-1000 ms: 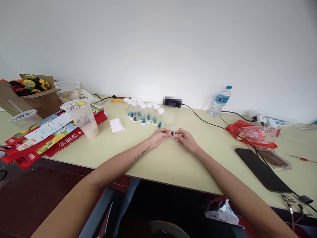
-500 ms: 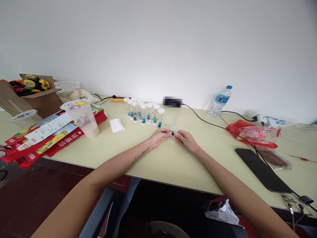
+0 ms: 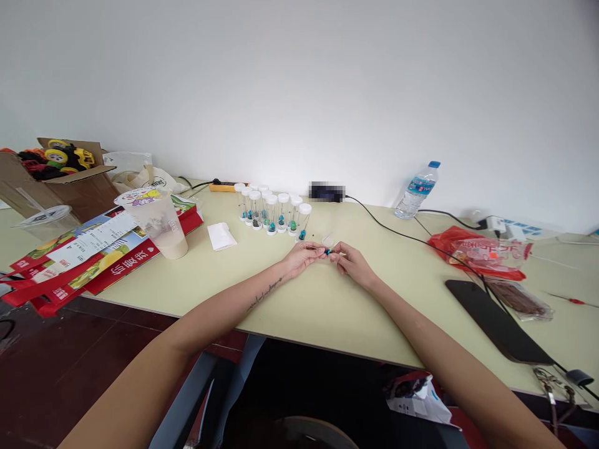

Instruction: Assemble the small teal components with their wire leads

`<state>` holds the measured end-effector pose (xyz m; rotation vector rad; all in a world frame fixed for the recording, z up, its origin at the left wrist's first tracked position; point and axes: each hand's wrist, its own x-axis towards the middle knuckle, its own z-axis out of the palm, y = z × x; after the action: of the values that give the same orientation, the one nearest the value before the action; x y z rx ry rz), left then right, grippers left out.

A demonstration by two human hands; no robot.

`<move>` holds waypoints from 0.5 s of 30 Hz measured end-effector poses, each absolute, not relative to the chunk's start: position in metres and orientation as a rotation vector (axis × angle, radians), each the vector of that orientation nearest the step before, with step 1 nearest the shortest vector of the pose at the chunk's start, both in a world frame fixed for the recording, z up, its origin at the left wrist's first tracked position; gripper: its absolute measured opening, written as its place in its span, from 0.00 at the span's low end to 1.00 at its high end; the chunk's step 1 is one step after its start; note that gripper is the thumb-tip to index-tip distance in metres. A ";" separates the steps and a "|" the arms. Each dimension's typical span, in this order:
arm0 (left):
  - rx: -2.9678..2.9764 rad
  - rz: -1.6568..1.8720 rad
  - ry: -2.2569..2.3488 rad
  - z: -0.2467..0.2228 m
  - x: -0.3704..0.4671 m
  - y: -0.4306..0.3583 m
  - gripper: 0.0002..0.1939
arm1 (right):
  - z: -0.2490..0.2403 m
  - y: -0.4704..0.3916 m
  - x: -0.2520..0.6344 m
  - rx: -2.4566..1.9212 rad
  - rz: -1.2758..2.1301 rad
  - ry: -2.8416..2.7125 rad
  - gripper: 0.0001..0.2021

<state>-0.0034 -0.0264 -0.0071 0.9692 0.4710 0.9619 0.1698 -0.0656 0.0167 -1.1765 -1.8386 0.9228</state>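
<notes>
Over the middle of the table, my left hand (image 3: 302,260) is closed, thumb and fingertips pinching a small shiny blue piece (image 3: 327,252). Its exact kind is too small to make out. My right hand (image 3: 353,265) meets it from the other side, fingers bent and pinched at the piece's right edge. Just behind the fingers lies a small clear round item (image 3: 328,241). To the left of it stand several clear tubes (image 3: 281,215) with white caps, holding blue, green or dark pieces with thin wire-like parts.
White folded paper (image 3: 221,237) and a plastic drink cup (image 3: 161,224) on a red bag (image 3: 135,257) are at left, with a cardboard box (image 3: 79,193) behind. At right are a water bottle (image 3: 418,190), a red plastic bag (image 3: 477,249), a black flat object (image 3: 496,321) and a cable (image 3: 402,229).
My right fingers have shifted slightly and curled closer around the blue piece. My left hand keeps its pinch in nearly the same place.
</notes>
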 end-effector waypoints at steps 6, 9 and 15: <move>0.982 0.949 0.451 -0.009 -0.003 -0.025 0.11 | 0.016 -0.065 0.170 -1.186 0.961 -1.878 0.17; 0.982 0.950 0.452 -0.009 -0.003 -0.025 0.11 | 0.015 -0.064 0.171 -1.189 0.947 -1.884 0.16; 0.968 0.960 0.458 -0.009 -0.003 -0.025 0.10 | 0.014 -0.063 0.171 -1.173 0.919 -1.860 0.14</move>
<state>-0.0033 -0.0253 -0.0087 0.9678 0.4576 0.9601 0.1712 -0.0628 0.0144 -1.1727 -1.8605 0.9190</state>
